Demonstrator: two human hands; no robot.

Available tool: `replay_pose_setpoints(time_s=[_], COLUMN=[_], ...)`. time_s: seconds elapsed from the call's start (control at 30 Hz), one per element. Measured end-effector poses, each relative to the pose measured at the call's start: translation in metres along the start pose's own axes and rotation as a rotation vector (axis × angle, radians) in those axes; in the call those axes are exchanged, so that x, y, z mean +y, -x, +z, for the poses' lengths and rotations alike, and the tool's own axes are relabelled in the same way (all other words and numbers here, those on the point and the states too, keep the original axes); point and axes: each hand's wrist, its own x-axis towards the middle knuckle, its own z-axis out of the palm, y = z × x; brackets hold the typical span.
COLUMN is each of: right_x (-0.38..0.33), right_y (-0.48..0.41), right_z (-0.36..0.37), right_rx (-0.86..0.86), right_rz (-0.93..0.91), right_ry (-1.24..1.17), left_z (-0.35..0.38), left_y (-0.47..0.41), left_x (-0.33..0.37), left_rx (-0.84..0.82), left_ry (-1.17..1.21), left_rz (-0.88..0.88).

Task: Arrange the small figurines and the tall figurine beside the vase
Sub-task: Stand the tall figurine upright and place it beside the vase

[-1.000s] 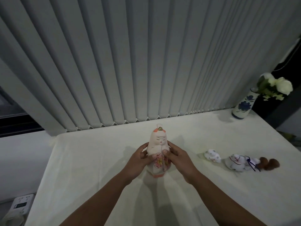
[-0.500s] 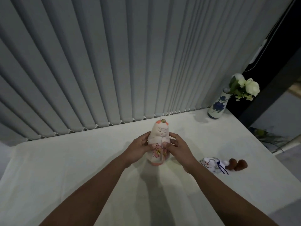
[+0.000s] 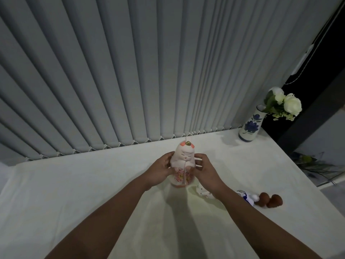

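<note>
Tall figurine (image 3: 183, 166) upright at mid-worktop (image 3: 74, 184), clamped between 2 hands — left hand (image 3: 160, 170) and right hand (image 3: 205, 171), each grip closed on its sides. Small figurines (image 3: 246, 198) lie to the right, partly hidden by the forearm. Vase (image 3: 250, 126) stands well apart, at the far corner.

We see a pale pink doll (image 3: 183, 163) with an orange cap and pink-and-yellow flowers on its robe. The vase (image 3: 250, 127) is white with blue flowers, holding white roses (image 3: 287, 103). The bench (image 3: 74, 184) is white, the blinds (image 3: 130, 71) grey.
</note>
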Motion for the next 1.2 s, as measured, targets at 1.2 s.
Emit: replay_pose_setpoints(time_s=[1.2], right_x=[0.032], right_y=[-0.019], right_z=[-0.025], right_rx=[-0.256], right_rz=[0.035], right_ry=[0.469], left_z=[0.003], left_y=[0.004], left_x=[-0.045], left_rx=[0.094], left_ry=[-0.227], left_rz=[-0.117])
